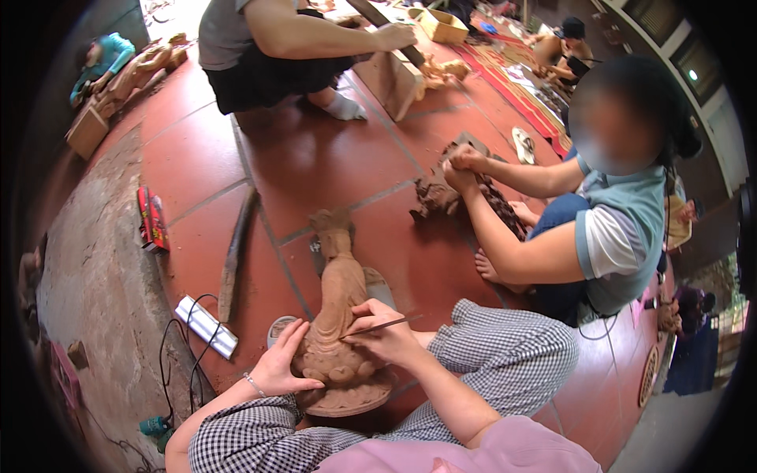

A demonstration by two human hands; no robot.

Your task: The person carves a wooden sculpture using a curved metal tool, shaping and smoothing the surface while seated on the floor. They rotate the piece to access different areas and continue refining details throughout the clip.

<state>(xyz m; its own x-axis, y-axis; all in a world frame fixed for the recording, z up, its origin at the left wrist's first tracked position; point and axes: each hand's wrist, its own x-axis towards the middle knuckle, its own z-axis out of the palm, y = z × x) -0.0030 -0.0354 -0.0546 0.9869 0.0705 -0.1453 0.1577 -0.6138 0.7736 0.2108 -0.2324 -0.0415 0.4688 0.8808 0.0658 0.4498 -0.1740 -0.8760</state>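
The carved folds could be gouged, or the left hand nicked, if the thin tool were pushed too hard or the brown carved figure were allowed to rock on its rounded base. The figure is placed in the near middle of the scene, between the checked trouser legs, its head directed toward the far side. Its lower left side is braced by the left hand, thumb and fingers spread well apart, while the tool is pinched in the right hand, its tip at the folds.
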